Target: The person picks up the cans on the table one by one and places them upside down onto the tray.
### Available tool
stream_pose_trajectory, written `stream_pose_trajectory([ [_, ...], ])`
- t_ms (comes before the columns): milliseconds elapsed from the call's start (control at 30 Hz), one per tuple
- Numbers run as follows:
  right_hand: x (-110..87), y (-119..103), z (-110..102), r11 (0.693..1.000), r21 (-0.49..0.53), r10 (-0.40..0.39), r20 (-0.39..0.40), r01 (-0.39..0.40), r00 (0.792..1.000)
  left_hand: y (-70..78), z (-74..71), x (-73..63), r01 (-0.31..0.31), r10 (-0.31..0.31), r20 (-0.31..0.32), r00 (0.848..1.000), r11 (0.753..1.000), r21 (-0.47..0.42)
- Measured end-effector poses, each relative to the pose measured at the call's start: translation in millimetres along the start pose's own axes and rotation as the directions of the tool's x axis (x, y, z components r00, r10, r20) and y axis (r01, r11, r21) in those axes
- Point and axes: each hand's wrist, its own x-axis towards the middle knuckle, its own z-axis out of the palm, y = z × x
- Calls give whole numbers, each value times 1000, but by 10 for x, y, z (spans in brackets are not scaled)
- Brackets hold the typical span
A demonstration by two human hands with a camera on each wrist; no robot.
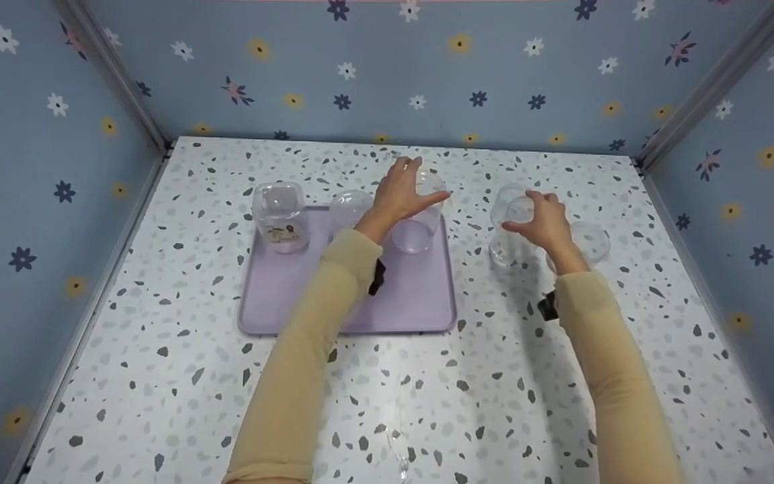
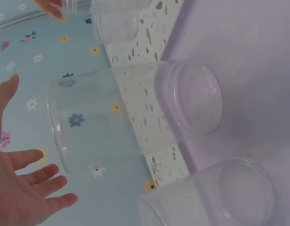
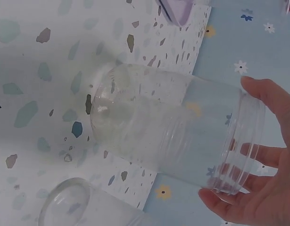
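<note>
My left hand (image 1: 400, 191) is at the mouth of a tall clear plastic jar (image 1: 414, 232), which stands upright at the back right of a lilac tray (image 1: 279, 302). In the left wrist view its fingers are spread, with a gap between them and the jar's rim. To the right of the tray, my right hand (image 1: 545, 218) grips another clear jar (image 3: 182, 136) by its ridged rim. The right wrist view shows the thumb on one side and fingers curled round the other; the jar's base is close over the speckled table.
Also on the tray are a clear container (image 1: 283, 232) with a printed picture, at the left, and a clear round jar (image 1: 351, 204) in the middle. One more clear jar (image 1: 592, 240) is beside my right wrist. Flowered walls (image 1: 387, 81) enclose the table's back and sides.
</note>
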Motion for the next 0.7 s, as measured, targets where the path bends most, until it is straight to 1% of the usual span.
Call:
stream_pose_trajectory([
  [167,-70,-51,23,998,56,-17,-56,20,998,12,-18,-62,-33,29,-49,998,997,-71],
  [400,-183,-171,57,986,146,-64,-122,82,990,23,-42,-170,-78,62,-122,991,988,-131],
  [567,-259,-223,71,972,200,-91,-159,123,983,35,-65,-260,-124,86,-196,977,975,-185],
  [700,-329,-246,79,956,247,-112,-183,156,977,39,-76,-327,-166,105,-244,964,955,-247],
])
